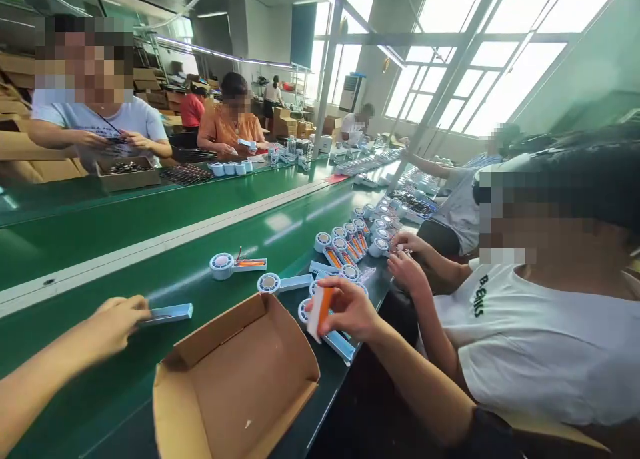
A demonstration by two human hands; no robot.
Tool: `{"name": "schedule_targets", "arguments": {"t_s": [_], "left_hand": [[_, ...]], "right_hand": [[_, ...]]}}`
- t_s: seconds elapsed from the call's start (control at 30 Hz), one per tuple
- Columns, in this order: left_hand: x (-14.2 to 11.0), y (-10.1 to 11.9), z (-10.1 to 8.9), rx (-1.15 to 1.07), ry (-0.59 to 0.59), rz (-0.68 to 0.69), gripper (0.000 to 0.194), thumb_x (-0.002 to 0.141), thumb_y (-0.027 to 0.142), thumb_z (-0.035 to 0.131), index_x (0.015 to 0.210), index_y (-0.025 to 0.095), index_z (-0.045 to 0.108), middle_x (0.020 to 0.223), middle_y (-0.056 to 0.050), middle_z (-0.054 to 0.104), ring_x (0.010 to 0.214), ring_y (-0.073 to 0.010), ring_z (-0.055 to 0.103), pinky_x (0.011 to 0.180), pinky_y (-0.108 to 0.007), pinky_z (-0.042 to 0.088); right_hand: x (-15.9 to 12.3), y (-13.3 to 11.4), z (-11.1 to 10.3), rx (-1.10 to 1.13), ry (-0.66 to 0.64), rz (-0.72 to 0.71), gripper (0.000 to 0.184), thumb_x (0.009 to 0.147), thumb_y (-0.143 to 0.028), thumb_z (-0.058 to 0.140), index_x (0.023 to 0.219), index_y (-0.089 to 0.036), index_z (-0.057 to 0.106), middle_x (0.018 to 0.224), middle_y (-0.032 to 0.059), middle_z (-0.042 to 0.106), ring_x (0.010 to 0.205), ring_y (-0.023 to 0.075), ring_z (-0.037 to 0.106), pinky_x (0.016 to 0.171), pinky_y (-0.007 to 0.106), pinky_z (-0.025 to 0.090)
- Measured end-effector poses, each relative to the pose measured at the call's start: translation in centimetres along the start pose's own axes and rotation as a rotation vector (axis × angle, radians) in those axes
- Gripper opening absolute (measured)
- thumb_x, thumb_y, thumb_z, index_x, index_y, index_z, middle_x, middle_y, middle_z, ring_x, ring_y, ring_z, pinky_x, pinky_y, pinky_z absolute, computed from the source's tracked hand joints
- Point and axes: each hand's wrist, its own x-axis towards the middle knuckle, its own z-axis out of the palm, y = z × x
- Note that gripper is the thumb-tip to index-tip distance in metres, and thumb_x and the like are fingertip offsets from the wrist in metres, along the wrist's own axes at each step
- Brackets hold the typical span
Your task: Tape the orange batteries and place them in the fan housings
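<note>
Bright workshop, long green table (125,282) running away from me. Nearest, an open cardboard box (240,379) sits at the table edge, small white scrap inside. My left hand (117,322), blurred, is closed over one end of a pale blue fan (173,312), left of the box. My right hand (345,309) pinches an orange-and-white block (320,312) beyond the box's right corner, above more fans (340,346). Further along, rows of fans (345,242) with orange strips line the right side, beside a co-worker in a white T-shirt (530,332). A pale strip (150,247) divides the table. Across it, two seated workers (230,129), a box of dark parts (127,169); behind, stacked cartons (285,126), big windows (440,79).
</note>
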Motion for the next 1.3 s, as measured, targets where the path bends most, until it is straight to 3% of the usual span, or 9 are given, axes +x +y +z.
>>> {"name": "schedule_targets", "arguments": {"t_s": [0.03, 0.1, 0.2, 0.27, 0.43, 0.7, 0.87, 1.03, 1.3], "left_hand": [[-0.5, -0.1, 0.5, -0.019, -0.038, 0.025, 0.071, 0.081, 0.087, 0.042, 0.048, 0.026, 0.059, 0.055, 0.002, 0.064, 0.044, -0.0135, 0.054, 0.05, -0.027, 0.05], [-1.1, 0.5, 0.4, -0.039, -0.265, -0.071, 0.068, 0.088, 0.08, 0.042, 0.052, 0.026, 0.064, 0.066, 0.0, 0.071, 0.057, -0.0166, 0.062, 0.065, -0.033, 0.058], [-0.7, 2.8, -0.8, -0.104, -0.44, -0.267, 0.063, 0.083, 0.079, 0.046, 0.062, 0.026, 0.072, 0.083, -0.006, 0.077, 0.08, -0.0238, 0.07, 0.083, -0.04, 0.059], [-0.2, 4.2, -1.2, -0.101, -0.479, -0.332, 0.061, 0.078, 0.08, 0.05, 0.069, 0.025, 0.075, 0.085, -0.007, 0.078, 0.084, -0.0243, 0.07, 0.082, -0.036, 0.058], [-0.6, 4.3, 0.6, 0.002, -0.442, -0.473, 0.048, 0.092, 0.057, 0.045, 0.084, 0.022, 0.076, 0.095, -0.01, 0.078, 0.096, -0.0262, 0.068, 0.096, -0.038, 0.053], [-1.2, 2.9, 3.7, -0.001, -0.449, -0.453, 0.034, 0.097, 0.045, 0.05, 0.092, 0.024, 0.077, 0.09, -0.005, 0.077, 0.104, -0.0249, 0.064, 0.101, -0.036, 0.049], [-1.1, 2.0, 5.1, -0.025, -0.439, -0.472, 0.032, 0.097, 0.049, 0.057, 0.101, 0.026, 0.079, 0.096, -0.006, 0.078, 0.106, -0.0242, 0.065, 0.097, -0.035, 0.051], [-0.9, 1.6, 6.1, -0.052, -0.452, -0.513, 0.04, 0.099, 0.054, 0.063, 0.115, 0.019, 0.074, 0.112, -0.009, 0.075, 0.106, -0.0227, 0.067, 0.099, -0.044, 0.054], [0.2, 2.4, 6.8, -0.064, -0.49, -0.552, 0.035, 0.103, 0.048, 0.065, 0.121, 0.018, 0.07, 0.124, -0.009, 0.071, 0.112, -0.0234, 0.068, 0.101, -0.048, 0.057]], "right_hand": [[2.0, 0.1, 1.2, 0.001, -0.039, -0.005, 0.071, 0.056, -0.034, 0.104, 0.116, -0.027, 0.068, 0.089, -0.0002, 0.082, 0.083, 0.023, 0.081, 0.075, 0.037, 0.066], [6.1, 0.7, 4.0, -0.016, -0.116, 0.013, 0.065, 0.062, -0.036, 0.1, 0.121, -0.028, 0.071, 0.094, -0.0007, 0.082, 0.09, 0.0227, 0.08, 0.083, 0.04, 0.066], [11.2, 2.2, 8.0, -0.145, -0.257, 0.029, 0.069, 0.072, -0.031, 0.092, 0.136, -0.028, 0.068, 0.092, -0.0032, 0.082, 0.088, 0.0184, 0.077, 0.093, 0.039, 0.061], [13.8, 3.4, 10.0, -0.31, -0.338, 0.028, 0.069, 0.077, -0.027, 0.088, 0.142, -0.027, 0.064, 0.084, -0.0061, 0.08, 0.083, 0.0158, 0.075, 0.093, 0.034, 0.058], [17.8, 6.5, 12.7, -0.843, -0.41, 0.005, 0.044, 0.086, -0.024, 0.08, 0.13, -0.023, 0.071, 0.082, -0.004, 0.081, 0.082, 0.0171, 0.076, 0.087, 0.029, 0.054], [19.3, 9.0, 13.3, -1.449, -0.51, -0.139, 0.033, 0.097, -0.034, 0.074, 0.128, -0.026, 0.068, 0.096, 0.0018, 0.084, 0.09, 0.0229, 0.077, 0.072, 0.026, 0.046], [19.0, 9.3, 12.9, -1.582, -0.592, -0.134, 0.028, 0.099, -0.036, 0.069, 0.125, -0.027, 0.07, 0.094, 0.0038, 0.082, 0.085, 0.026, 0.075, 0.067, 0.028, 0.039], [18.7, 9.0, 13.4, -1.678, -0.704, -0.101, 0.034, 0.098, -0.034, 0.067, 0.132, -0.029, 0.069, 0.091, 0.0048, 0.08, 0.085, 0.0278, 0.074, 0.069, 0.029, 0.041], [19.3, 8.7, 13.7, -1.758, -0.709, 0.02, 0.049, 0.1, -0.038, 0.066, 0.148, -0.032, 0.06, 0.114, 0.0095, 0.08, 0.103, 0.0319, 0.076, 0.077, 0.032, 0.05]]}}
